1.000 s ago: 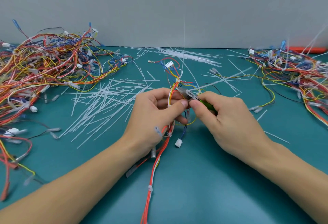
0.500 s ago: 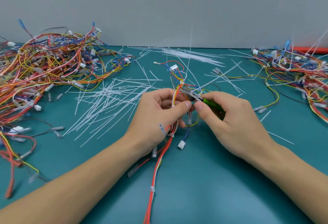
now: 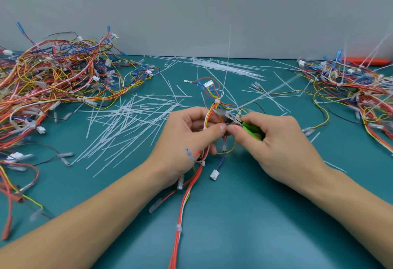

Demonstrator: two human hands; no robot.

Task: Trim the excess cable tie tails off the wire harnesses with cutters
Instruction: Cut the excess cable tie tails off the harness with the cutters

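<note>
Here we see the wire harness (image 3: 209, 119), a bundle of red, orange, yellow and white wires, held just above the teal surface (image 3: 244, 226) at the centre of the view. Our left hand (image 3: 187, 141) has its fingers curled round the bundle, thumb pressed against it. Our right hand (image 3: 276, 139) grips the cutters (image 3: 236, 120), which have green handles and a dark metal nose; the nose points up and to the left, and its tip sits at the bundle just under a white cable tie (image 3: 217, 101). From that tie a thin white tail (image 3: 229, 55) rises almost straight up, leaning slightly right, far above the hands. We cannot tell whether the cutting edges are parted or closed.

The harness runs lengthwise toward us: its upper end fans out to a white connector (image 3: 208, 84) lying further back, and its lower end trails down past another tie (image 3: 179, 228) to the bottom edge of the view. A small white plug (image 3: 214, 175) hangs on blue wires below the hands.

Around it, cut tails (image 3: 127, 128) lie scattered on the surface left of the left hand, and a loose sheaf of uncut ties (image 3: 225, 67) lies near the grey wall (image 3: 191, 9). A large pile of harnesses (image 3: 53, 81) fills the left side, and a second pile (image 3: 350, 90) sits at the right, several long tails sticking up from it. Loose yellow and black wires cross the surface between the right hand and that second pile.
</note>
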